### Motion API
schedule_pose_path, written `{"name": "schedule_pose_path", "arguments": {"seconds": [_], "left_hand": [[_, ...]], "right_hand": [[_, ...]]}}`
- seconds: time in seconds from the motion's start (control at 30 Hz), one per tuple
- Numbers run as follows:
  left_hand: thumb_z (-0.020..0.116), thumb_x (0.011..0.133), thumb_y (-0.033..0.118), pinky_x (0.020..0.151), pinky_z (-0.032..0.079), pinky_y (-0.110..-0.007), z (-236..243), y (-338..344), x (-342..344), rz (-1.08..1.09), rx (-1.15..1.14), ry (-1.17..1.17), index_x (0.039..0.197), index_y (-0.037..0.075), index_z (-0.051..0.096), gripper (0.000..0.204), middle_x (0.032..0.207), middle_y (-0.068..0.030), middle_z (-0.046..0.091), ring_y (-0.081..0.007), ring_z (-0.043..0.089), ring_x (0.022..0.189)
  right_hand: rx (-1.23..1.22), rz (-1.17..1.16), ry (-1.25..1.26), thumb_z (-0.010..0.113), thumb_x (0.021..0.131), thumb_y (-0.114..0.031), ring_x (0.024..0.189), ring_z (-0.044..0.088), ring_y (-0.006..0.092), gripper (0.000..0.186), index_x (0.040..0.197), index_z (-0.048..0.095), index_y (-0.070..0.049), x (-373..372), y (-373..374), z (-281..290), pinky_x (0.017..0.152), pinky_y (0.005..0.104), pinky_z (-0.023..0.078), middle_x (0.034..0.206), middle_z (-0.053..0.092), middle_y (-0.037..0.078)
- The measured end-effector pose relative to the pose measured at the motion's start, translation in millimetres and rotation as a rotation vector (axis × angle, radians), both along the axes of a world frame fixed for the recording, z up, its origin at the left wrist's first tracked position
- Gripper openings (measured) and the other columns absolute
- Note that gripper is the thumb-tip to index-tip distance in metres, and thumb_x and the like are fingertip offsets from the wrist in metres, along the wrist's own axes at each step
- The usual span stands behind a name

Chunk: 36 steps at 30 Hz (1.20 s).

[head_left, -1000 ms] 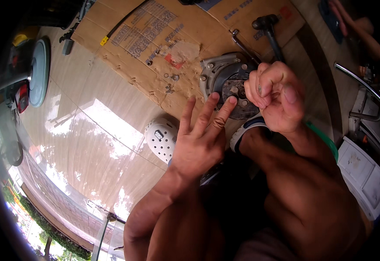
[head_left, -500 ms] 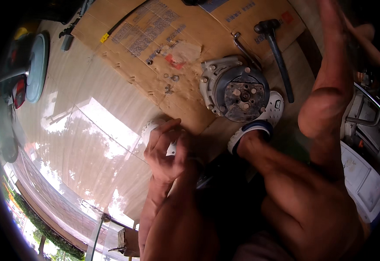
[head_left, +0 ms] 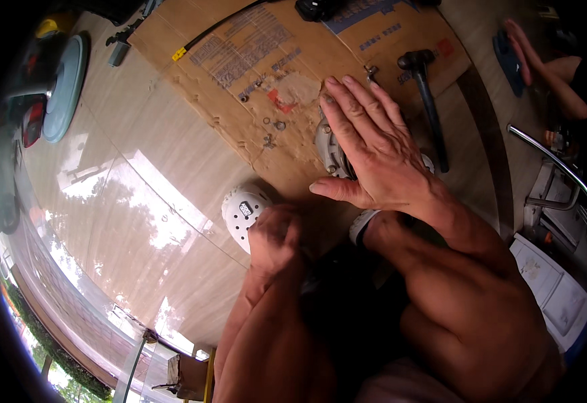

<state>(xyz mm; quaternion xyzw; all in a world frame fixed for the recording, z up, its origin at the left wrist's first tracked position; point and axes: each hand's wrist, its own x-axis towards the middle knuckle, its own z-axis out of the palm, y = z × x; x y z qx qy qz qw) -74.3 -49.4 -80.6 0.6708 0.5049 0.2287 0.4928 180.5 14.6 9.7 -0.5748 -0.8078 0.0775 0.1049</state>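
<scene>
My right hand (head_left: pixel 367 144) is open, its fingers stretched out flat over a round metal assembly with bolts (head_left: pixel 330 151), mostly hidden beneath it. My left hand (head_left: pixel 273 238) is curled closed and blurred beside a white perforated shoe (head_left: pixel 243 205); whether it holds anything is hidden. A black-handled hammer (head_left: pixel 429 107) lies right of the assembly, and a wrench (head_left: pixel 372 72) shows beyond my fingertips. Small nuts and washers (head_left: pixel 273 127) lie on the worn cardboard sheet (head_left: pixel 206 94), left of the assembly.
A yellow-tipped black cable (head_left: pixel 192 47) lies on the cardboard. A pale blue round base (head_left: pixel 65 87) stands on the glossy floor (head_left: pixel 125 221) at left. At right are a chrome bar (head_left: pixel 545 151), a white plastic container (head_left: pixel 548 289) and another person's bare limbs (head_left: pixel 548 80).
My right hand swung out to the far right half a second ago and is now back, open, over the assembly. My left hand moved down from the assembly toward my left shoe and curled up.
</scene>
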Motion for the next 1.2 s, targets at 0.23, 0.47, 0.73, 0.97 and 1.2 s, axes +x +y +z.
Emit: {"name": "schedule_pose_path", "arguments": {"seconds": [0.23, 0.47, 0.73, 0.97, 1.2], "left_hand": [[0.069, 0.085, 0.009, 0.084, 0.057, -0.038, -6.8, -1.7, -1.9, 0.022, -0.041, 0.059, 0.087, 0.000, 0.072, 0.010, 0.102, -0.0153, 0.075, -0.0322, 0.073, 0.092], [0.069, 0.084, 0.010, 0.083, 0.057, -0.039, -5.3, -3.8, -5.4, -0.013, -0.050, 0.083, 0.089, 0.003, 0.073, 0.010, 0.104, -0.0143, 0.075, -0.0322, 0.073, 0.094], [0.070, 0.083, 0.010, 0.085, 0.057, -0.040, -7.4, -1.5, 2.9, -0.074, -0.015, 0.070, 0.091, 0.002, 0.073, 0.012, 0.105, -0.0146, 0.075, -0.0342, 0.072, 0.095], [0.067, 0.080, 0.011, 0.080, 0.058, -0.046, -9.3, -1.9, -1.0, -0.084, 0.018, 0.083, 0.094, 0.002, 0.072, 0.017, 0.095, -0.0187, 0.072, -0.0403, 0.069, 0.087], [0.068, 0.079, 0.010, 0.083, 0.058, -0.044, -4.5, 2.5, 10.9, -0.098, 0.012, 0.065, 0.094, 0.002, 0.072, 0.017, 0.100, -0.0173, 0.073, -0.0388, 0.070, 0.089]], "right_hand": [[0.190, 0.018, 0.121, 0.045, 0.088, -0.084, 0.147, 0.033, 0.0471, 0.114, 0.149, 0.037, 0.011, 31.7, 23.9, 75.3, 0.120, 0.0600, 0.023, 0.157, 0.036, 0.032], [0.213, 0.004, -0.047, 0.033, 0.085, -0.092, 0.150, 0.029, 0.0449, 0.126, 0.159, 0.019, 0.009, 15.0, 11.0, 28.2, 0.121, 0.0606, 0.021, 0.164, 0.022, 0.033], [0.007, -0.046, -0.076, 0.054, 0.089, -0.075, 0.144, 0.040, 0.0421, 0.097, 0.136, 0.056, 0.010, 2.3, 6.1, -2.2, 0.115, 0.0643, 0.026, 0.150, 0.048, 0.029], [-0.038, -0.055, -0.087, 0.050, 0.087, -0.082, 0.149, 0.032, 0.0444, 0.112, 0.152, 0.038, 0.008, 1.6, 14.0, 28.1, 0.122, 0.0588, 0.020, 0.159, 0.038, 0.028], [0.220, -0.040, -0.087, 0.043, 0.090, -0.082, 0.152, 0.027, 0.0449, 0.111, 0.155, 0.034, 0.007, 18.9, 15.4, 48.2, 0.124, 0.0581, 0.019, 0.163, 0.030, 0.028]]}}
